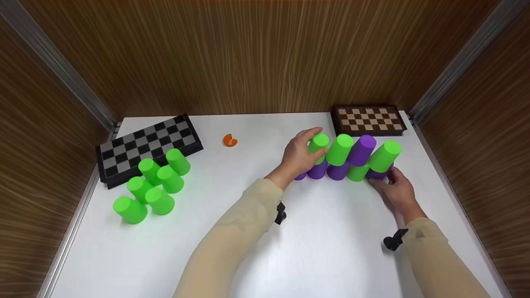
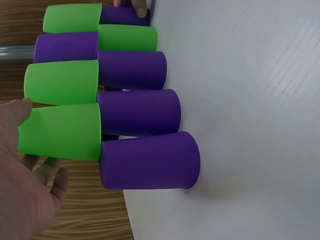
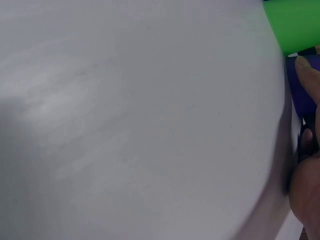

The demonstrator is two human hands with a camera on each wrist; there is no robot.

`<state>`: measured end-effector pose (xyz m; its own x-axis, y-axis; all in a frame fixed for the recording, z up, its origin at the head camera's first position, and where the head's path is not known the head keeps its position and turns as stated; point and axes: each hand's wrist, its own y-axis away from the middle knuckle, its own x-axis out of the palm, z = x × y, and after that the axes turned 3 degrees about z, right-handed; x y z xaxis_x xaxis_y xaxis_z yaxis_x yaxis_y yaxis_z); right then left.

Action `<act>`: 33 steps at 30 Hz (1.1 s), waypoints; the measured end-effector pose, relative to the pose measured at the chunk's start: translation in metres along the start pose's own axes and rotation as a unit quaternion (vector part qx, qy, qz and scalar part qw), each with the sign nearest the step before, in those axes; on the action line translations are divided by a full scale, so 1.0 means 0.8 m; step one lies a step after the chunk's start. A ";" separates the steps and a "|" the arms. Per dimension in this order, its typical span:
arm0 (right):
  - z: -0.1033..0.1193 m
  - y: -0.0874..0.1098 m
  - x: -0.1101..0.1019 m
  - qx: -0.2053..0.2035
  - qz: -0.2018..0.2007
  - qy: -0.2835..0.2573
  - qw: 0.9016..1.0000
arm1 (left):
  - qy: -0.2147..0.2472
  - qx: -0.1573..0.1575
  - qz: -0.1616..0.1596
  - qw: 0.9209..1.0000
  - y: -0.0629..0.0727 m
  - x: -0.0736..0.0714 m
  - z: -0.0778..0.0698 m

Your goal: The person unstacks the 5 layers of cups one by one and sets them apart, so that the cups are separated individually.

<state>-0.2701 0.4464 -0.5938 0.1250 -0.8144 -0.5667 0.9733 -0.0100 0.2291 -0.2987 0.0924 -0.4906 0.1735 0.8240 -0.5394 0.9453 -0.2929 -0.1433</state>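
Observation:
Upside-down green and purple cups stand in two stacked rows at the right of the table. My left hand (image 1: 299, 153) has its thumb and fingers around the green cup (image 1: 319, 142) at the left end of the upper row. That cup (image 2: 60, 132) rests across two purple cups in the left wrist view. Beside it on top are another green cup (image 1: 339, 150), a purple cup (image 1: 362, 150) and a green cup (image 1: 385, 156). My right hand (image 1: 397, 190) holds the purple cup (image 3: 300, 92) at the lower right end, thumb on its near side; its other fingers are mostly hidden.
Several upside-down green cups (image 1: 160, 201) stand at the left, before a black-and-grey checkered board (image 1: 149, 142). A brown checkered board (image 1: 370, 118) lies behind the stacked cups. An orange disc (image 1: 230, 140) with a notch lies on the white table (image 1: 232, 182). Wooden walls (image 1: 265, 58) enclose the table.

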 end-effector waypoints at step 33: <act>0.005 0.004 0.002 -0.007 0.001 0.002 1.000 | 0.042 -0.056 -0.191 0.979 0.075 -0.146 0.109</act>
<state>-0.2674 0.4425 -0.5908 0.1285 -0.8123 -0.5688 0.9757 0.0009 0.2191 -0.2866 -0.0633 -0.5085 -0.1805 0.9017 -0.3928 0.9695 0.0956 -0.2259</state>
